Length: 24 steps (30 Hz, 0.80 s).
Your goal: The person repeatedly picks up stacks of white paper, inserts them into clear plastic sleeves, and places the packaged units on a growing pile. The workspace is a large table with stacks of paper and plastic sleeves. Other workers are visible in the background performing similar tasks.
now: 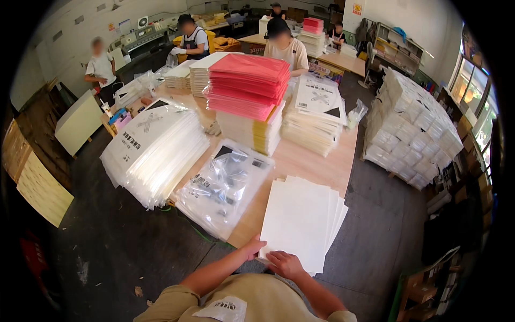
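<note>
The left hand [256, 247] clamps the near-left corner of fanned white rectangular sheets [298, 220] on the pale wooden counter [316, 169]; the right hand [285, 264] curls over their near edge, grip unclear. Clear plastic packs [225, 188] lie left, a red-topped paper stack [247, 80] beyond.

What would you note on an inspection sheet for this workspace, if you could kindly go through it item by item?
Surface: wood-topped table, largely covered by piles.
Job's things: stack of white sheets at the near edge, fanned out on its right side.
Clutter: clear-bagged packets left of the sheets; red stack on a paler pile; paper-like scrap on the floor.
Hands: left hand at the sheets' near left corner; right hand on their near edge.
Cables: thin green line below the table's near edge; cord or strap, cannot tell.
Surroundings: several co-workers behind and to the left; large wrapped pile and standing fan to the right.
</note>
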Motion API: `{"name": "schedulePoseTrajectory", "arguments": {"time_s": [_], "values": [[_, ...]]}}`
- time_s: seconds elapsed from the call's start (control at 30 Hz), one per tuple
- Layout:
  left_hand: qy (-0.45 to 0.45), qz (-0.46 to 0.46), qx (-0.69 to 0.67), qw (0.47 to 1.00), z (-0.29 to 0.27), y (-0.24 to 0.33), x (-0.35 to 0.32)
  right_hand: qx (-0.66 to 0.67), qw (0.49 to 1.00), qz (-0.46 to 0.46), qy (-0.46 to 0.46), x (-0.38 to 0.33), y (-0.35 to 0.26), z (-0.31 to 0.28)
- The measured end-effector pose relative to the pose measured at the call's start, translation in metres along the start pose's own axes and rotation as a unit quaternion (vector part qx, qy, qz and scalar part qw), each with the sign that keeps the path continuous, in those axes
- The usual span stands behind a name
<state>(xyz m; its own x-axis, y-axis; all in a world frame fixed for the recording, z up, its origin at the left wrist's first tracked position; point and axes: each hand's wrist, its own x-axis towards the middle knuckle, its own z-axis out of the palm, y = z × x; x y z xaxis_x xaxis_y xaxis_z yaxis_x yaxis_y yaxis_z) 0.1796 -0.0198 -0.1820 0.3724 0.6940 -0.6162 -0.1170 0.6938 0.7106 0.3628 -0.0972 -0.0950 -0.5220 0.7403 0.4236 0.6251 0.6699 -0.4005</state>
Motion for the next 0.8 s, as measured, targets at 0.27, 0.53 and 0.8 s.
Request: {"name": "schedulePoseTrajectory", "arguments": {"time_s": [0.27, 0.53, 0.8], "values": [[-0.062, -0.018, 0.000, 0.998, -0.018, 0.029, -0.022, 0.217, 0.759, 0.572, 0.224, -0.124, 0.095, -0.065], [-0.074, 0.021, 0.038, 0.996, -0.027, 0.033, -0.021, 0.587, 0.500, 0.623, 0.130, -0.136, 0.131, -0.021], [0.044, 0.228, 0.399, 0.887, -0.004, 0.020, -0.022, 0.398, 0.713, 0.570, 0.094, -0.086, 0.104, -0.009]]}}
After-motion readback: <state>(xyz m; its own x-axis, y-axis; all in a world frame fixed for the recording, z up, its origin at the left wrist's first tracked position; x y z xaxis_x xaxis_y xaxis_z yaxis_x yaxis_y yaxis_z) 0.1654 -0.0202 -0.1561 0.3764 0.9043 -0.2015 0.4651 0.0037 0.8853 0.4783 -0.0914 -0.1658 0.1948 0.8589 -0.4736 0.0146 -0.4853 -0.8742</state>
